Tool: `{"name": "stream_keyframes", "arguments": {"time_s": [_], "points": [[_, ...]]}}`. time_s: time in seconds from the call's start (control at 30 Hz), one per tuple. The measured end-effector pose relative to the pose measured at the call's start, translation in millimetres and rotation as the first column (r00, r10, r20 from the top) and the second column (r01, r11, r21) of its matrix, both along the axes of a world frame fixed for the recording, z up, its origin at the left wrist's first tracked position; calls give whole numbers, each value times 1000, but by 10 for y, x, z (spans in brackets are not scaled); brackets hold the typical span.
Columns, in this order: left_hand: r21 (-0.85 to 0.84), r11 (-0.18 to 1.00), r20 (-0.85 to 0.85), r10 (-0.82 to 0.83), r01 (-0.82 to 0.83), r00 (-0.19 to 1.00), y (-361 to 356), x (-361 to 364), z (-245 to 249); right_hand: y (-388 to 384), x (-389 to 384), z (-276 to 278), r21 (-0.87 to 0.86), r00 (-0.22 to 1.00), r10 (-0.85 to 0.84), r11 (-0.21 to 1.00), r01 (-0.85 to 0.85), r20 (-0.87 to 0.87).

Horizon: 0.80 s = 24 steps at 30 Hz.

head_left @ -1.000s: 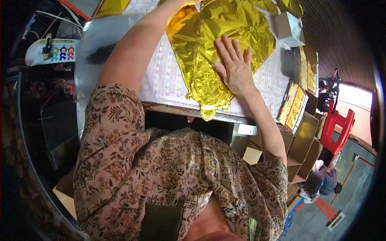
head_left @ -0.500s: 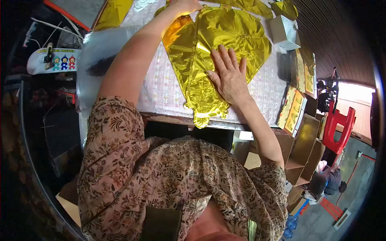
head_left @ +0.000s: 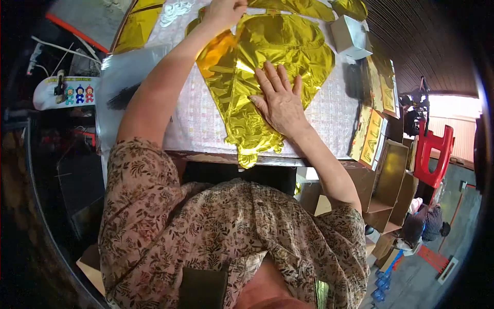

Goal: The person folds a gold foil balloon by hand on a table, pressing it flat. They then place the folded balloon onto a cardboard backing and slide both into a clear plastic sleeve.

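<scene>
A flattened gold foil balloon (head_left: pixel 288 44) lies on the cloth-covered table, its narrow, crinkled end and small tab hanging over the near edge. My right hand (head_left: pixel 283 105) rests palm down on its lower right part, fingers spread. At the balloon's far left edge is my left hand (head_left: pixel 222 14), partly cut off by the top of the view. Its fingers are curled together, and whatever may be between them is hidden. Orange light reflects off the foil below the left wrist.
More gold foil pieces (head_left: pixel 136 28) lie at the far left and far right. A white box (head_left: pixel 351 38) stands right of the balloon. Clear plastic sheeting (head_left: pixel 116 85) covers the left side. Cardboard boxes (head_left: pixel 388 177) and a red stool (head_left: pixel 432 154) are at right; another person (head_left: pixel 424 224) is beyond.
The view has shifted slightly, so the balloon appears further left. My left hand's fingers have gone from stretched over the foil edge to curled. My right hand stays flat on the foil.
</scene>
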State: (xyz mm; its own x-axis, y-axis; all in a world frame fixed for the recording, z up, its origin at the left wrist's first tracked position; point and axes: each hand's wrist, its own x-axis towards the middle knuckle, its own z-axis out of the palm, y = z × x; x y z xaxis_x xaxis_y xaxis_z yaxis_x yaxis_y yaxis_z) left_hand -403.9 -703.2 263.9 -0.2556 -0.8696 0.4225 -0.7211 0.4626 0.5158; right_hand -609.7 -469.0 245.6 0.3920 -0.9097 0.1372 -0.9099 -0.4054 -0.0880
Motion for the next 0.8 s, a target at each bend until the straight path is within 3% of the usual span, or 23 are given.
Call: {"name": "stream_keyframes", "arguments": {"time_s": [0.03,0.07,0.13,0.33,0.47,0.67,0.73,0.77,0.8], "points": [[-311,935,-31,-191,172,981,-198,-55,-306,-1,2,10,2,1000,1,1000,-1,3],[-310,934,-31,-194,175,981,-76,-131,-279,2,1,8,3,1000,-2,1000,2,4],[-131,872,133,-457,472,880,381,-338,-173,-3,0,3,-3,1000,-3,1000,3,2],[15,917,254,-388,398,886,773,-429,-239,10,6,-17,-32,1000,-16,999,17,21],[1,920,251,-379,391,891,769,-409,-258,16,2,31,-97,999,24,995,-21,21],[34,928,270,-365,370,891,777,-384,-267,25,7,-14,-37,999,13,999,-11,47],[-71,904,84,-416,421,906,746,-344,-326,28,9,-17,-40,999,4,999,-2,54],[-73,907,89,-408,415,909,776,-282,-281,27,9,-19,-44,998,12,999,-10,58],[-69,957,46,-279,281,959,843,-184,-208,29,5,-24,-48,998,12,999,-9,63]]}}
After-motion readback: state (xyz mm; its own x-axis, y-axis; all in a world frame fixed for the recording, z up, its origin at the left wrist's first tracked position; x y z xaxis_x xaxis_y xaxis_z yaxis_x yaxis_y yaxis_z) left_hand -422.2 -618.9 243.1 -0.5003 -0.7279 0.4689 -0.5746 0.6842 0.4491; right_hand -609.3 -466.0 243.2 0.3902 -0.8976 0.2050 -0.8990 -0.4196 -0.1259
